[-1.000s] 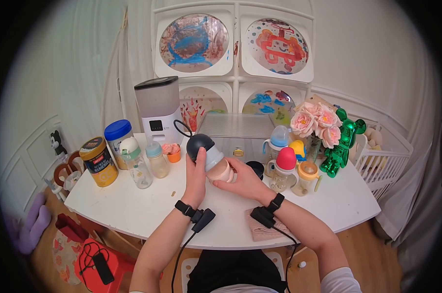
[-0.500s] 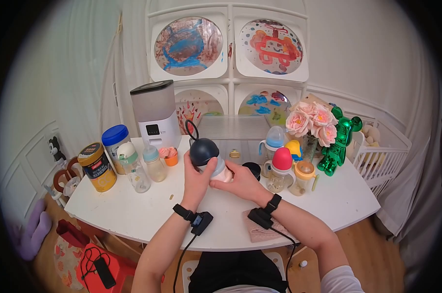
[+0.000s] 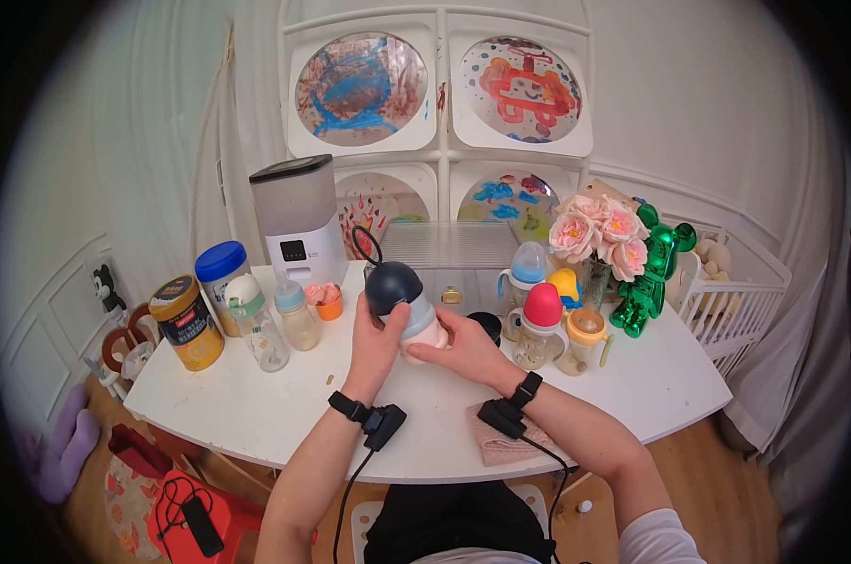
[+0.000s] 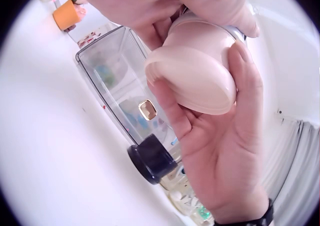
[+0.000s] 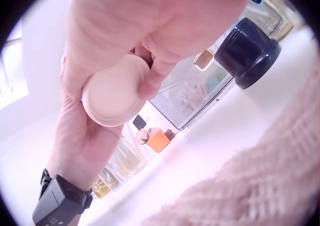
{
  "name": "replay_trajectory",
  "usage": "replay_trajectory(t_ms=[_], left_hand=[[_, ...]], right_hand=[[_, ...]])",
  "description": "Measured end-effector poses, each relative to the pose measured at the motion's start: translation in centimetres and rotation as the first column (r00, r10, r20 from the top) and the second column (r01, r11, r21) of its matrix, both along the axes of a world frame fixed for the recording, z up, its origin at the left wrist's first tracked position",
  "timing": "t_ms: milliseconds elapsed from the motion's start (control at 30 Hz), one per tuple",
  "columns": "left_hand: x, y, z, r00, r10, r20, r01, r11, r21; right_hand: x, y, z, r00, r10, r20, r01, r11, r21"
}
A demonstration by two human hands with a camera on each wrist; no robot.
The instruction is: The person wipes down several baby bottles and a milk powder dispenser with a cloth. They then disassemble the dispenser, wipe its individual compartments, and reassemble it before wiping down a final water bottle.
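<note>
Over the middle of the white table (image 3: 303,414), both hands hold a baby bottle with a navy domed cap (image 3: 394,285), a carrying loop, a pale grey-blue band and a pale pink base (image 4: 192,80). My left hand (image 3: 374,346) grips the upper part, thumb across the band just under the dome. My right hand (image 3: 470,350) curls round the pink base, thumb on the near side. Seen from the right wrist, the base's round underside (image 5: 114,91) faces the camera. The bottle leans, dome toward the upper left. Beyond my right hand is a navy cup-shaped piece (image 4: 152,158).
Left on the table are a yellow tin (image 3: 188,329), a blue-lidded jar (image 3: 221,263), two bottles and an orange flower pot (image 3: 329,307). A dispenser (image 3: 298,221) and clear box (image 3: 452,246) stand behind. Several bottles, flowers (image 3: 602,230) and a green bear figure (image 3: 653,273) occupy the right; a pink cloth (image 3: 505,442) lies in front.
My left hand has slid from the dome down toward the band, its thumb now lower. The bottle has come a little more upright. My right hand keeps its grip on the base.
</note>
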State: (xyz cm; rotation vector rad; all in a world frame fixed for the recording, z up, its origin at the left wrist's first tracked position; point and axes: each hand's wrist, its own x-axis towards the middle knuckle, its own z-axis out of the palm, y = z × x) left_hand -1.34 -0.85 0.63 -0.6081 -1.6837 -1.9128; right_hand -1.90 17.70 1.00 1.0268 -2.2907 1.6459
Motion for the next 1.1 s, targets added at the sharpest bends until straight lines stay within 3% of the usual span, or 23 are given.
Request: replay_trajectory(t_ms=[67, 300, 400, 467, 700, 800, 867, 1000, 1067, 1100], left_hand=[[-0.1, -0.2, 0.1, 0.994, -0.068, 0.082, 0.059, 0.993, 0.1], [0.1, -0.5, 0.4, 0.991, -0.118, 0.061, 0.116, 0.992, 0.048], [0.2, -0.1, 0.4, 0.991, -0.118, 0.063, 0.11, 0.988, 0.111], [0.7, 0.3, 0.8, 0.998, -0.034, 0.061, 0.027, 0.993, 0.112], [0.2, 0.2, 0.0, 0.989, -0.027, 0.145, 0.009, 0.993, 0.122], [-0.1, -1.0, 0.3, 0.979, -0.152, 0.134, 0.133, 0.981, 0.141], [0.0, -1.8, 0.9, 0.895, -0.429, 0.123, 0.383, 0.88, 0.282], [0.1, -2.2, 1.5, 0.896, -0.431, 0.104, 0.412, 0.897, 0.161], [1.4, -1.9, 2.4, 0.793, -0.594, 0.134, 0.568, 0.801, 0.188], [1.4, -1.7, 2.4, 0.794, -0.593, 0.134, 0.568, 0.802, 0.187]], right_hand=[[0.0, -0.1, -0.1, 0.999, 0.037, 0.039, -0.034, 0.997, -0.071], [0.2, -0.2, 0.1, 0.991, 0.106, 0.077, -0.096, 0.987, -0.126], [0.9, -0.2, 0.9, 0.997, 0.041, 0.068, -0.036, 0.997, -0.063], [1.2, -0.4, 1.1, 0.998, -0.007, 0.06, 0.006, 1.0, 0.011], [1.2, -0.1, 1.1, 0.998, -0.066, 0.005, 0.066, 0.997, 0.045], [1.2, 0.0, 1.2, 0.995, -0.093, -0.026, 0.094, 0.995, 0.034], [0.5, 0.3, 0.9, 0.999, -0.016, 0.046, 0.02, 0.997, -0.081], [-0.9, 1.1, -0.4, 0.981, 0.149, 0.127, -0.136, 0.985, -0.107], [-0.7, 0.9, -0.8, 0.929, 0.313, 0.197, -0.264, 0.934, -0.238], [-0.7, 0.9, -0.9, 0.929, 0.314, 0.197, -0.265, 0.934, -0.239]])
